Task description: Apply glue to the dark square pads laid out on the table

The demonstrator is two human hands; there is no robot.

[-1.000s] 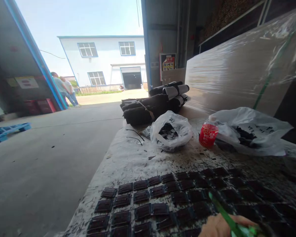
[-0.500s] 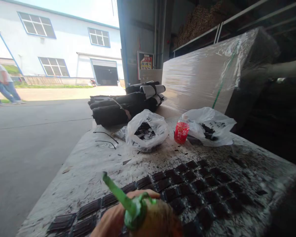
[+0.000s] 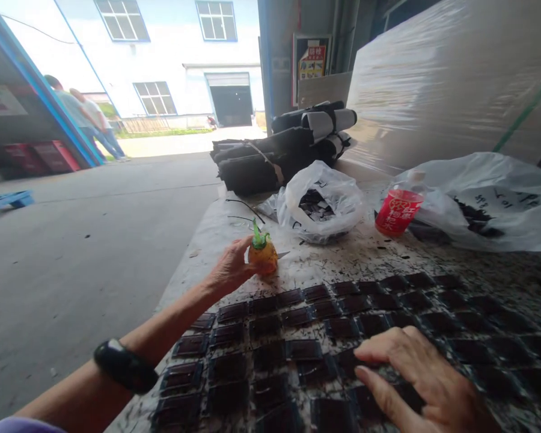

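My left hand (image 3: 235,264), with a dark band on its wrist, grips a small orange round bottle (image 3: 264,258) with a green stem-like top. It is over the table's left part, beside the rows of dark packets. My right hand (image 3: 415,376) hovers over the packets at the lower right, thumb and fingers apart, nothing between them. Many flat dark packets (image 3: 264,328) lie in rows on the worn white table (image 3: 193,255).
Behind the packets are an open plastic bag (image 3: 342,224) of small pieces, a red-labelled bottle (image 3: 395,211) and another plastic bag (image 3: 514,174). Black rolls (image 3: 261,171) lie at the back. Two people (image 3: 90,117) stand at the far left.
The orange bottle has moved from close before the camera to farther out over the table, in my left hand. My right hand has come into view, and the view has turned right and down.
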